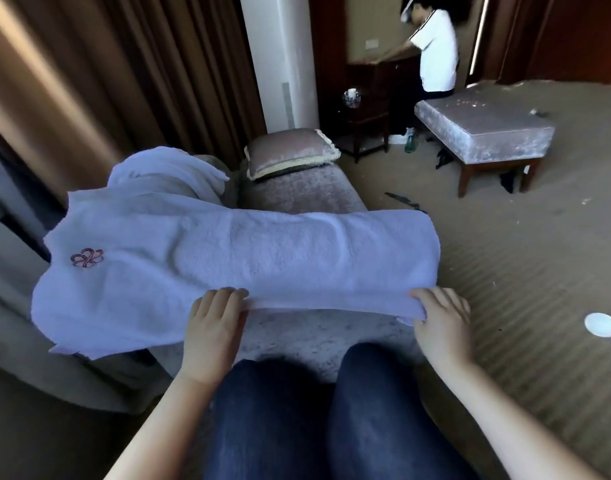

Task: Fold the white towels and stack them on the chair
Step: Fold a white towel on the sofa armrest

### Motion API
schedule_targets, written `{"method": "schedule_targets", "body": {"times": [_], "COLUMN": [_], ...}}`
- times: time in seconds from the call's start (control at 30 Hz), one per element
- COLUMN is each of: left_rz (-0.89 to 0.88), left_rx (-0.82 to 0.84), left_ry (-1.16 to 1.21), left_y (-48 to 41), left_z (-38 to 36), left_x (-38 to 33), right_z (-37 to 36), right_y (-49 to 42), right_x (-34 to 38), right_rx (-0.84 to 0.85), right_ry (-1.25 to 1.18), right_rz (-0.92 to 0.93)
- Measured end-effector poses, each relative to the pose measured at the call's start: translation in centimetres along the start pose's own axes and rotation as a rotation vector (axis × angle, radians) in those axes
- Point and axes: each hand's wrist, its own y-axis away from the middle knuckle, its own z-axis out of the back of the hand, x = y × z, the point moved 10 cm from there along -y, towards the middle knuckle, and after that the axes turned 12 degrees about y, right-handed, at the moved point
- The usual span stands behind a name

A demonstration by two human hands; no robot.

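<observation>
A white towel (234, 258) with a red embroidered flower lies spread across the grey velvet seat (307, 337) in front of my knees, folded lengthwise on its right part. My left hand (214, 327) pinches the towel's near edge at the middle. My right hand (439, 320) grips the near right corner. More white towels (165, 178) lie bunched behind it at the left, on the chair arm.
A velvet cushion (290, 152) rests at the seat's far end. A grey ottoman (484, 129) stands on the carpet at the right, and another person (432, 53) works at a dark wooden desk behind it. Brown curtains hang at the left. A white disc (602, 324) lies on the carpet.
</observation>
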Motion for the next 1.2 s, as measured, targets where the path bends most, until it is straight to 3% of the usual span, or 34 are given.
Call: {"method": "schedule_targets", "body": {"times": [0.1,0.3,0.43,0.5,0.6,0.67,1.07,1.2], "left_rz": [0.073,0.027,0.157,0.233,0.276,0.287,0.274,0.13], "left_rx": [-0.023,-0.12,-0.097,-0.066,0.011,0.043,0.288,0.293], "left_ry": [-0.041,-0.105,-0.129,-0.145,-0.146,-0.118,-0.178,-0.171], "left_y": [-0.9,-7.2,-11.7,-13.3,-15.8,-17.7,-17.4,-17.9], "left_z": [1.6,4.1,3.7,2.9,0.9,-0.6,-9.3,-9.3], "left_x": [2.9,4.2,6.7,8.3,10.2,11.2,16.2,13.6], "right_z": [2.1,4.7,5.5,5.4,1.7,-0.7,-12.0,-12.2], "right_y": [-1.9,-7.8,-12.2,-14.5,-17.5,-18.9,-21.1,-20.0], "right_x": [-3.1,-3.6,-3.6,-5.0,-7.0,-7.6,-7.3,-7.3], "right_rx": [-0.06,-0.14,-0.123,-0.079,0.159,0.214,0.509,0.519], "right_ry": [-0.017,0.072,0.187,0.131,-0.251,-0.364,-0.032,-0.008], "right_rz": [-0.019,-0.031,-0.006,-0.076,-0.264,-0.346,-0.335,-0.329]}}
